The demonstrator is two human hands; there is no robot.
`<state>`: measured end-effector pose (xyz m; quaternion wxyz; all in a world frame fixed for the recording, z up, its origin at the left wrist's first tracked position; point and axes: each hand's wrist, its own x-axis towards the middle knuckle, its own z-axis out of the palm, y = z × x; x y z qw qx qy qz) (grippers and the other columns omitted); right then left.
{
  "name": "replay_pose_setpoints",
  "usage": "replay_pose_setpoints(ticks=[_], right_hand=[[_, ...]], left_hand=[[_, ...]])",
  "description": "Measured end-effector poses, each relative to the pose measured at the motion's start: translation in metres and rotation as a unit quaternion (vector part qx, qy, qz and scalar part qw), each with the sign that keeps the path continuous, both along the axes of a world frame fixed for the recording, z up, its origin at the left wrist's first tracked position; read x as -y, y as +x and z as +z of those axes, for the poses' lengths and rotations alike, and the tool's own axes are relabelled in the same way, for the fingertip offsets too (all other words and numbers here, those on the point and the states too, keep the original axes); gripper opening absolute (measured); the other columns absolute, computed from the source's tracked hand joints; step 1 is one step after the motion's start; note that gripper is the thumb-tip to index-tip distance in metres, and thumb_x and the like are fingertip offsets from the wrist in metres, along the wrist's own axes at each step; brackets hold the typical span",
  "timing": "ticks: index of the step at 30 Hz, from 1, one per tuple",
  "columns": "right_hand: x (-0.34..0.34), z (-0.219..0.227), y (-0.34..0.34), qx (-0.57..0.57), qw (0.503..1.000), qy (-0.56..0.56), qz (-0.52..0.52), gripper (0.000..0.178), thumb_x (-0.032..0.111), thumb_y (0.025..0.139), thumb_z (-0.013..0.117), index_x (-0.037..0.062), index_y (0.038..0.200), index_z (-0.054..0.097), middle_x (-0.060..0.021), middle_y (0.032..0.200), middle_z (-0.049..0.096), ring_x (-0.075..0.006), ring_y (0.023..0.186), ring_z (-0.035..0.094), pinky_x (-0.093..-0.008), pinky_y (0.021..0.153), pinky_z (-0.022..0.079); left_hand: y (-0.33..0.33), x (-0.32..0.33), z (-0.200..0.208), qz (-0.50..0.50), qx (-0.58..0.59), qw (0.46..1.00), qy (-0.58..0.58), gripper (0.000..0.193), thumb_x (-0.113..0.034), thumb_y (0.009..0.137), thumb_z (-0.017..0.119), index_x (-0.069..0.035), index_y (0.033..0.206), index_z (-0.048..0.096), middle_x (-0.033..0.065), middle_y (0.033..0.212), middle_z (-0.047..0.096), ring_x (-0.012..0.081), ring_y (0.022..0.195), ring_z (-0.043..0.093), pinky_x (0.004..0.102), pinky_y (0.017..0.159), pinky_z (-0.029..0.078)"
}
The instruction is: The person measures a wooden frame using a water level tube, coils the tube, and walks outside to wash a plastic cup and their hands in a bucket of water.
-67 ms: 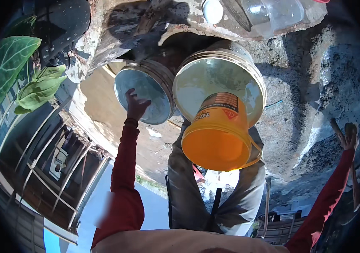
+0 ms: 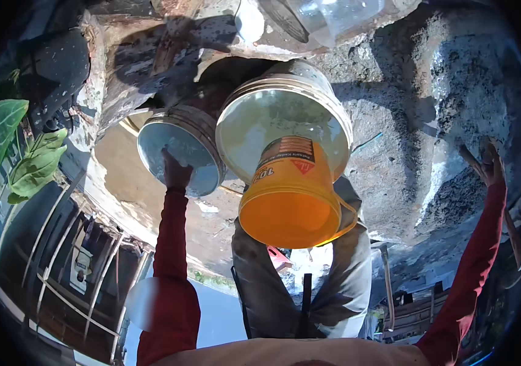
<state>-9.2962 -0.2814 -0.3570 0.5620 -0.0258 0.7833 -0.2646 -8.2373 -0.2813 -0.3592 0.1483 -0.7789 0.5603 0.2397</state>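
My left hand (image 2: 177,172) reaches over the mouth of a small round bucket (image 2: 202,126) of greyish liquid. Its fingers are apart and grip nothing; whether the tips touch the liquid is unclear. Right beside that bucket stands a larger whitish bucket (image 2: 285,84), also holding cloudy liquid. An orange-yellow bucket (image 2: 291,177) with a dark label and a handle overlaps it, nearer my knees, its opening facing me. Out at the far right, my right hand (image 2: 489,165) is over the rough grey surface, thumb and fingers spread, with nothing seen in it.
Broad green leaves (image 2: 1,131) hang at the left. Beyond the buckets, a white round thing (image 2: 249,23) and a clear plastic container (image 2: 340,18) lie on a ledge. Rough grey ground (image 2: 385,116) spreads right. My grey-trousered legs (image 2: 343,280) flank the orange-yellow bucket.
The view has shifted, so the buckets and leaves sit farther left. My left hand stays over the small bucket, its fingers slightly less spread. My right hand appears farther left and higher.
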Motion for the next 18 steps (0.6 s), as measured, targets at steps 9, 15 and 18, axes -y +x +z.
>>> replay_pose_setpoints(ticks=[9, 15, 18], right_hand=[[0.076, 0.105, 0.098, 0.022, 0.992, -0.071, -0.105, 0.049, 0.027, 0.083, 0.069, 0.0028, 0.122, 0.053, -0.0124, 0.1, 0.064, -0.0249, 0.091, 0.066, -0.0287, 0.053, 0.043], [0.068, 0.108, 0.117, 0.026, 0.978, -0.174, -0.107, 0.046, 0.03, 0.088, 0.059, 0.0022, 0.123, 0.051, -0.011, 0.1, 0.062, -0.0247, 0.089, 0.064, -0.0293, 0.057, 0.046], [0.079, 0.109, 0.151, -0.086, 0.978, -0.177, -0.068, 0.028, 0.015, 0.09, 0.057, 0.0041, 0.116, 0.058, -0.0098, 0.102, 0.061, -0.0164, 0.079, 0.057, -0.0273, 0.063, 0.046]], left_hand=[[0.105, -0.03, -0.074, 0.429, -0.225, 0.813, 0.322, 0.017, -0.029, 0.091, 0.063, -0.017, 0.101, 0.067, 0.003, 0.072, 0.064, 0.0176, 0.061, 0.062, 0.0384, 0.055, 0.052], [0.094, -0.027, -0.061, 0.169, -0.237, 0.922, 0.254, 0.026, -0.026, 0.086, 0.064, -0.005, 0.1, 0.07, 0.0101, 0.083, 0.072, 0.0239, 0.065, 0.066, 0.0376, 0.079, 0.051], [0.068, -0.026, -0.041, -0.004, -0.113, 0.983, 0.147, 0.047, -0.03, 0.077, 0.076, 0.003, 0.107, 0.062, 0.0142, 0.086, 0.07, 0.0237, 0.071, 0.068, 0.036, 0.073, 0.054]])
